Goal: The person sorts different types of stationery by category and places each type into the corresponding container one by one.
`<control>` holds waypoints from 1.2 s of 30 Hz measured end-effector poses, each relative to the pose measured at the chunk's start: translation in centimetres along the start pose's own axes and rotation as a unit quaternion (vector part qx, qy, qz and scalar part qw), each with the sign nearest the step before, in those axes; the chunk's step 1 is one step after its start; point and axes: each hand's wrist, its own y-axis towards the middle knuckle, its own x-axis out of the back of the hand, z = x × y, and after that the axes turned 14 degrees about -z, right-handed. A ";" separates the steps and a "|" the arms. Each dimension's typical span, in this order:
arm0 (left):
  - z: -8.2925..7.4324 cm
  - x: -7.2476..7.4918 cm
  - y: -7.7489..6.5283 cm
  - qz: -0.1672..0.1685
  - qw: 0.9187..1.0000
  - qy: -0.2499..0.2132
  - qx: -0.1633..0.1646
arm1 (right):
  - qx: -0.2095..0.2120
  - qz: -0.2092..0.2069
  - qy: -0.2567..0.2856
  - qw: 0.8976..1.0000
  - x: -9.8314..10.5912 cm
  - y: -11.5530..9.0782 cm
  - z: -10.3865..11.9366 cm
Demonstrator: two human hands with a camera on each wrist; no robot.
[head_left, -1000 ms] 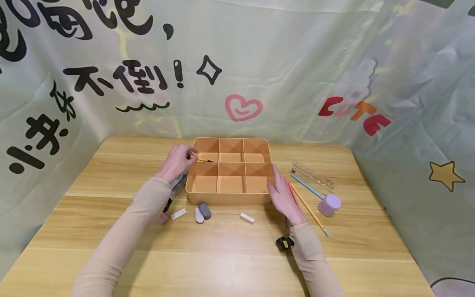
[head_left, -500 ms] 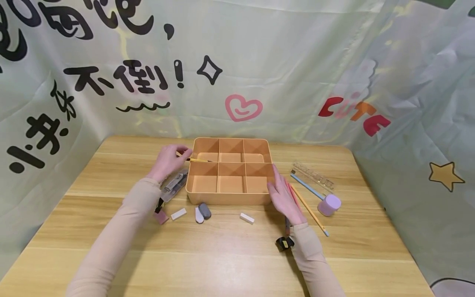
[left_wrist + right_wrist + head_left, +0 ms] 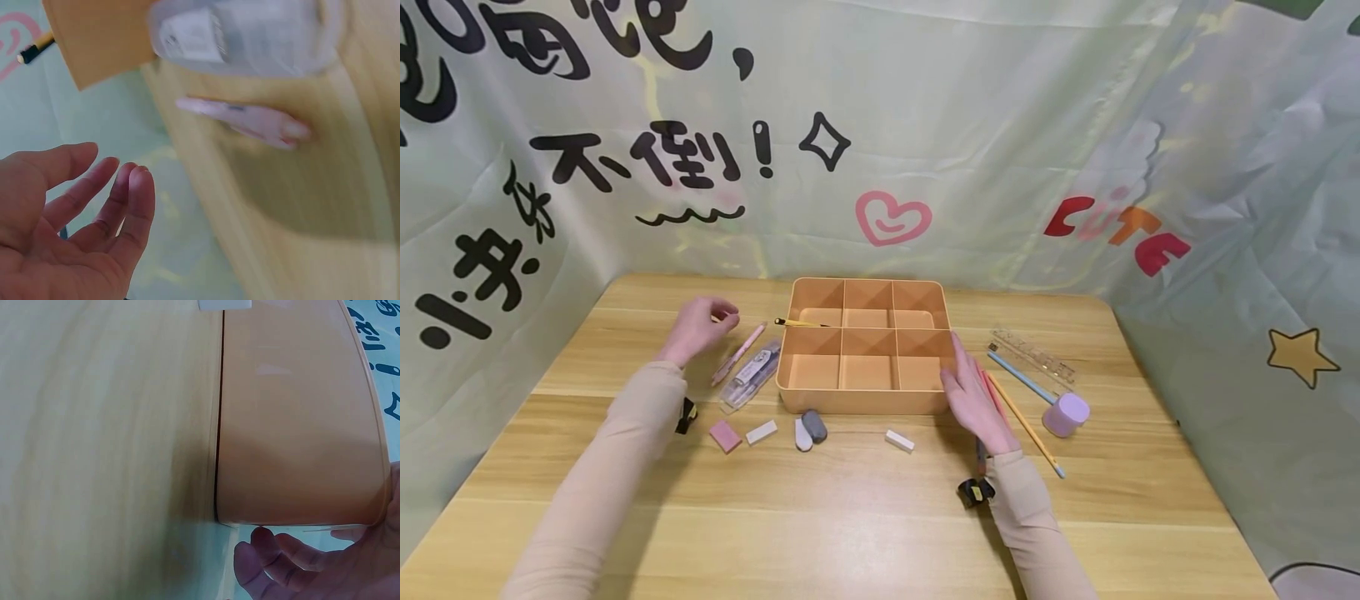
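Observation:
An orange tray [image 3: 790, 392] with six compartments stands mid-table. A yellow pencil [image 3: 801, 322] lies across its left rim, pointing into the back left compartment. My left hand [image 3: 700, 327] hovers left of the tray, fingers relaxed and holding nothing; in the left wrist view its palm [image 3: 81, 219] is bare. Between it and the tray lie a pink pen [image 3: 739, 353] and a clear case [image 3: 752, 375]. My right hand [image 3: 973, 400] rests with straight fingers against the tray's right wall [image 3: 300, 425].
A pink eraser [image 3: 725, 436], white erasers [image 3: 761, 432] and a grey one [image 3: 812, 425] lie in front of the tray. Right of it are pencils [image 3: 1022, 417], a clear ruler [image 3: 1033, 354] and a pink cylinder [image 3: 1065, 413]. Printed cloth walls off the back and sides.
My left hand let go of the yellow pencil on the tray's left rim and drew away to the left, uncovering the pink pen and clear case. The right hand stayed put.

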 end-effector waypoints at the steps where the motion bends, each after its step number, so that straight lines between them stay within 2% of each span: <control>1: 0.3 0.1 0.0 0.002 1.000 0.003 0.002 | 0.001 -0.001 0.000 1.000 0.0 0.0 0.0; 7: 1.6 0.4 -0.4 0.035 0.999 0.012 0.020 | 0.001 -0.001 -0.003 1.000 0.0 0.0 -0.1; 17: 2.7 -0.3 -0.7 0.090 0.994 0.039 0.040 | -0.003 0.000 0.006 1.000 -0.1 0.0 -0.1; 30: 3.1 -1.4 -0.9 0.115 0.991 0.025 0.061 | -0.009 0.006 0.006 1.000 0.0 0.0 -0.1; 36: 3.3 -1.7 -1.0 0.110 0.992 0.028 0.061 | -0.003 0.000 0.003 1.000 0.0 -0.1 -0.2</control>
